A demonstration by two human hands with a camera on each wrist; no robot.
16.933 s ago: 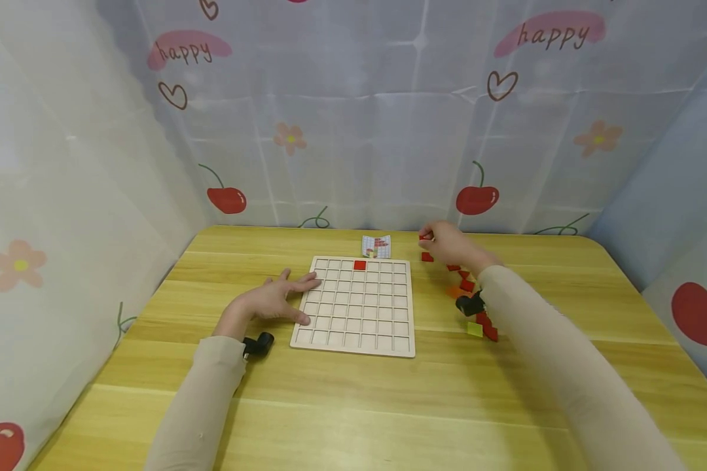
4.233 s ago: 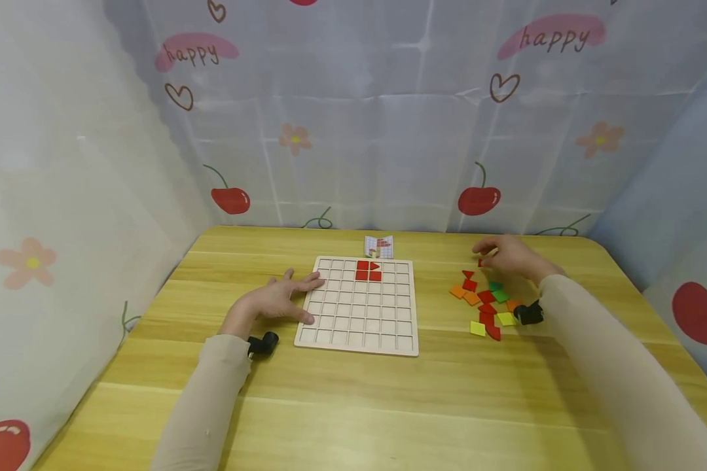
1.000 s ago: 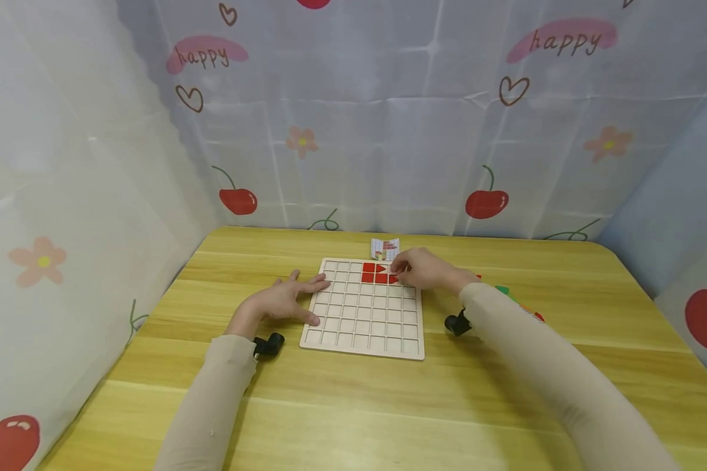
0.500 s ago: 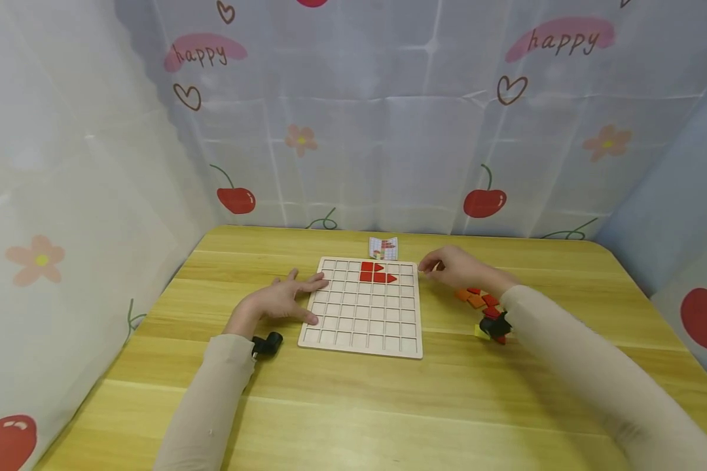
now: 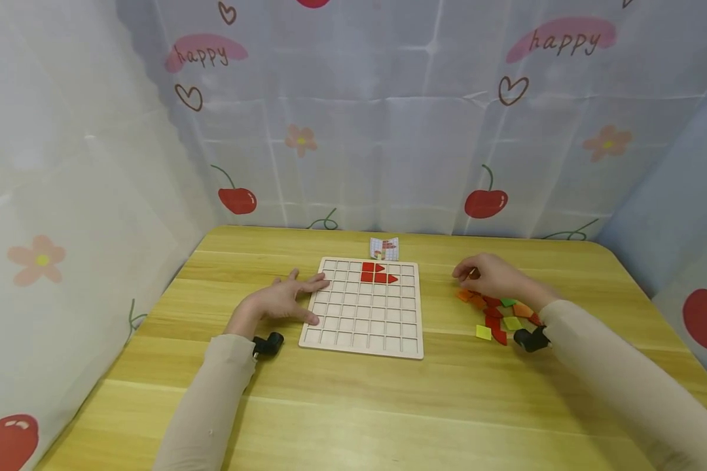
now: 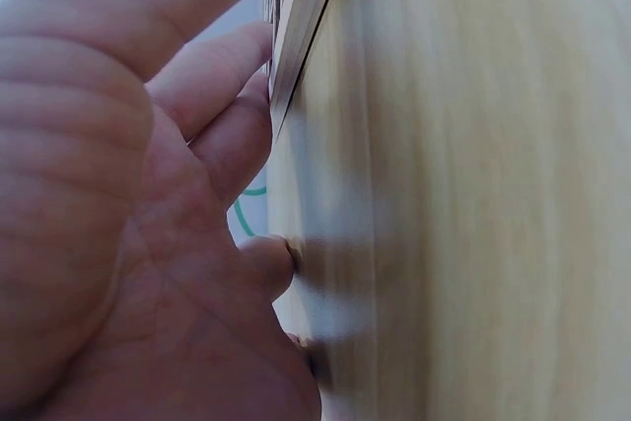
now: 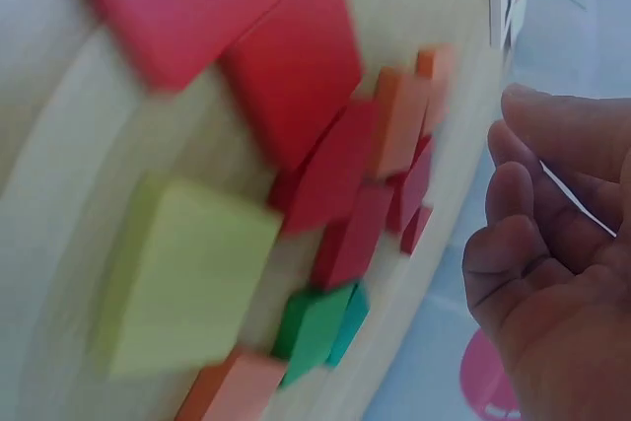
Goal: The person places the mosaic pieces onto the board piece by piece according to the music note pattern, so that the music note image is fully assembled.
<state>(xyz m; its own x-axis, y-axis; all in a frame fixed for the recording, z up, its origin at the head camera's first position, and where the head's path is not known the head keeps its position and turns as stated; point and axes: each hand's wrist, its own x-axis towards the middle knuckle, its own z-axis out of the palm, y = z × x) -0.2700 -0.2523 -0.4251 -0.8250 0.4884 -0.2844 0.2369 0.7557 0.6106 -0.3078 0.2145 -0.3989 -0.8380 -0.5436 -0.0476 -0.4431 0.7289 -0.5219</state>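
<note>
My left hand [image 5: 277, 301] lies with fingers spread at the left edge of a pale wooden grid board [image 5: 353, 320]. In the left wrist view, the hand [image 6: 168, 214] has its thumb and nearer fingers at the board's edge [image 6: 306, 27], the others at the tabletop. Red squares [image 5: 368, 277] and red triangles [image 5: 392, 279] fill several cells of the top two rows, forming two arrow shapes. My right hand [image 5: 491, 275] hovers over the far side of a loose pile of coloured tiles. In the right wrist view, its fingers [image 7: 513, 244] are loosely bent and hold nothing.
Red, orange, green and yellow tiles lie in the pile, with a yellow square [image 5: 483, 332] at its near left. A small printed picture card [image 5: 384, 248] lies just behind the board. A patterned curtain [image 5: 377, 157] hangs behind the table.
One red square on the board has become several red tiles. Over the last second, my right hand let go of a red triangle in the second row and moved right to the pile.
</note>
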